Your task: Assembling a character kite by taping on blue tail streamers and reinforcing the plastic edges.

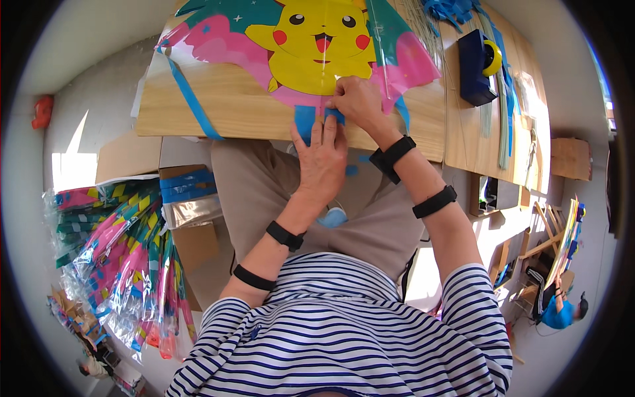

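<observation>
A kite [321, 66] with a yellow cartoon character on pink and green film lies over the table's near edge. At its bottom edge, a short blue ribbon [304, 124] hangs down in front of the table. My left hand [321, 159] grips this ribbon, its fingertips against the blue material. My right hand [360, 104] is bent over the kite's lower edge, just right of the left fingers. Its thumb and index finger are pinched together there. What sits between those fingertips is too small to make out. Longer blue strips trail from the kite's left and right corners.
A dark blue tape dispenser [476, 69] stands on the wooden table [423, 126], beside thin rods and blue ribbons. Left of my legs, many folded kites [126, 258] in clear film lie by a cardboard box [129, 159]. A person in blue [559, 311] is far right.
</observation>
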